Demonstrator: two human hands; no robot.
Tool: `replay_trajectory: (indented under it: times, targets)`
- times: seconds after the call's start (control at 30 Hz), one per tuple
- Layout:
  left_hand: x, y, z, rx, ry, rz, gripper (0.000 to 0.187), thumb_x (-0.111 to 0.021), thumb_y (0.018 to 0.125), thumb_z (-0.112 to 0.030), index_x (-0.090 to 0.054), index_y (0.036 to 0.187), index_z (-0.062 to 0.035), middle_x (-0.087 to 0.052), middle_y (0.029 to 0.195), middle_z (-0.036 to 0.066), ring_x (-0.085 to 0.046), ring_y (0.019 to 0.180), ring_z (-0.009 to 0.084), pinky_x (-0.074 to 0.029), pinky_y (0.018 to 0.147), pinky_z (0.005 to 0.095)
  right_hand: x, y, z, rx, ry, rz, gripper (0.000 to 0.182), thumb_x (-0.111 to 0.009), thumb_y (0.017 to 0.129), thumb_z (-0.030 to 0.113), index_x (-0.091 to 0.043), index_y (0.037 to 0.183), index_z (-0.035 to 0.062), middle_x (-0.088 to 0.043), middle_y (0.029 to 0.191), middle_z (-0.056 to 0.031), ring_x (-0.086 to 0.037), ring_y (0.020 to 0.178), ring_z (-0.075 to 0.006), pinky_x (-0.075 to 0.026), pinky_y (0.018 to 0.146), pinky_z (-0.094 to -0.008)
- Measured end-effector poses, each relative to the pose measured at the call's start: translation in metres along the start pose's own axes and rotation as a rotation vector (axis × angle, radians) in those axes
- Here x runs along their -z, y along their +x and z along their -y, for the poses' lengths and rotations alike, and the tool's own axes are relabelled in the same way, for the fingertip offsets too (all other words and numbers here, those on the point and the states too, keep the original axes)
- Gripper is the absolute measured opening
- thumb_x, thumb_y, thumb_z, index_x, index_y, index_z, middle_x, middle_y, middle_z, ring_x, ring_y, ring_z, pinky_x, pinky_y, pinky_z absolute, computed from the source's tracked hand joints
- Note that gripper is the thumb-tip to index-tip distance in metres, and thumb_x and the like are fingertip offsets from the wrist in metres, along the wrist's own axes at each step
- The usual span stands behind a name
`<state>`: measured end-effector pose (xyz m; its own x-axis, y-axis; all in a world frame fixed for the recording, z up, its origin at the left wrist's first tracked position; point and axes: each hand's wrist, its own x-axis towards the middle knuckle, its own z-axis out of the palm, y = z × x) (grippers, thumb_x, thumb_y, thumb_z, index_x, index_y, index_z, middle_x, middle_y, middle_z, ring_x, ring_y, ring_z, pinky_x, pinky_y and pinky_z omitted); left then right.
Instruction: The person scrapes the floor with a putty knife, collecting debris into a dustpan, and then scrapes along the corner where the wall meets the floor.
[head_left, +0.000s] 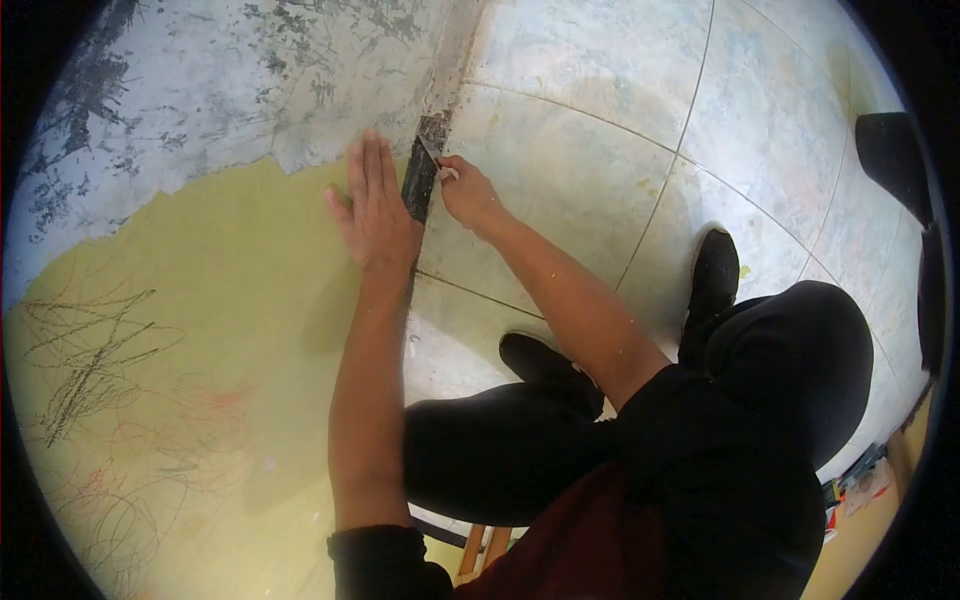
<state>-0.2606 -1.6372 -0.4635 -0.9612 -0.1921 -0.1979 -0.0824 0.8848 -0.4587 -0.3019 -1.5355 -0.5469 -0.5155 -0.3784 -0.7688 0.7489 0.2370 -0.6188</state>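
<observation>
My left hand (378, 205) lies flat against the wall, fingers stretched out and pressed to the yellow paint (250, 250) just below its torn edge. My right hand (470, 198) is closed around a small scraper (430, 150), most of its handle hidden in the fingers. The thin metal blade points up and left, at the upper part of the black skirting strip (418, 185) along the foot of the wall. Above the paint edge, the bared wall (220, 110) is whitish grey with dark patches.
Pale tiles (570, 150) cover the floor on the right, with small yellow flakes on them. My black shoes (714, 265) rest on the tiles close to the wall. Crayon-like scribbles (95, 370) mark the yellow paint at left. Dark objects (890, 165) stand at the right edge.
</observation>
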Motion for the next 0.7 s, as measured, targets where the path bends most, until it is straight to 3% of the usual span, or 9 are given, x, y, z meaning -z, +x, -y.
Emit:
replay_trajectory:
  times: [0.03,0.17,0.37,0.43,0.57,0.63,0.7]
  targets:
    - [0.001,0.004,-0.001,0.003,0.001,-0.003,0.096,-0.064,0.07,-0.01,-0.015,0.152,-0.016,-0.006,0.16,-0.005,-0.002,0.147,0.0169,-0.013,0.11,0.0602,-0.005,0.008,-0.007,0.033,-0.021,-0.037,0.035,-0.044,0.094,0.023,-0.056,0.125,0.0127,-0.066,0.1,-0.0222,-0.065,0.09,-0.0342,-0.05,0.078,-0.0417]
    - [0.004,0.002,-0.001,0.015,-0.012,-0.006,0.097,-0.066,0.069,-0.01,-0.015,0.152,-0.0167,-0.005,0.16,-0.005,-0.003,0.147,0.0162,-0.013,0.112,0.0597,-0.018,0.02,-0.017,0.122,-0.063,-0.112,0.034,-0.045,0.095,0.024,-0.055,0.125,0.0126,-0.067,0.096,-0.0215,-0.066,0.084,-0.0323,-0.05,0.073,-0.0411]
    - [0.023,-0.004,0.005,0.005,-0.023,0.076,0.099,-0.069,0.07,-0.013,-0.013,0.152,-0.0153,-0.006,0.159,-0.006,-0.003,0.147,0.0133,-0.012,0.116,0.0501,-0.006,0.013,-0.008,0.103,-0.051,-0.071,0.037,-0.044,0.095,0.024,-0.053,0.128,0.0115,-0.067,0.097,-0.0201,-0.066,0.072,-0.0325,-0.051,0.064,-0.0399]
    - [0.017,-0.007,0.008,-0.034,0.078,-0.016,0.102,-0.071,0.07,-0.016,-0.012,0.152,-0.0142,-0.005,0.159,-0.006,-0.003,0.147,0.0124,-0.011,0.117,0.0461,-0.004,0.019,-0.005,0.04,0.079,-0.063,0.037,-0.044,0.095,0.025,-0.054,0.127,0.0113,-0.068,0.097,-0.0191,-0.066,0.066,-0.0324,-0.051,0.06,-0.0401]
    - [0.016,-0.009,0.011,-0.043,0.064,-0.044,0.103,-0.072,0.069,-0.019,-0.012,0.152,-0.0139,-0.005,0.159,-0.006,-0.003,0.147,0.0123,-0.009,0.117,0.045,-0.018,0.031,-0.012,0.052,0.098,-0.101,0.036,-0.044,0.095,0.026,-0.056,0.126,0.011,-0.067,0.102,-0.0189,-0.067,0.076,-0.0324,-0.052,0.066,-0.0405]
    - [0.011,-0.005,0.011,-0.045,0.11,-0.033,0.103,-0.073,0.069,-0.02,-0.012,0.152,-0.0139,-0.004,0.159,-0.006,-0.003,0.147,0.012,-0.009,0.118,0.0444,-0.041,0.049,-0.041,0.32,-0.253,-0.263,0.036,-0.043,0.096,0.027,-0.057,0.125,0.0112,-0.066,0.109,-0.0189,-0.067,0.088,-0.0325,-0.052,0.073,-0.0406]
    - [0.019,-0.004,0.009,-0.043,0.089,-0.019,0.102,-0.072,0.07,-0.02,-0.012,0.152,-0.0139,-0.004,0.16,-0.006,-0.002,0.147,0.0121,-0.009,0.118,0.0446,-0.034,0.033,-0.025,0.251,-0.164,-0.237,0.036,-0.043,0.096,0.027,-0.057,0.124,0.0113,-0.065,0.11,-0.0193,-0.066,0.092,-0.0324,-0.052,0.076,-0.0404]
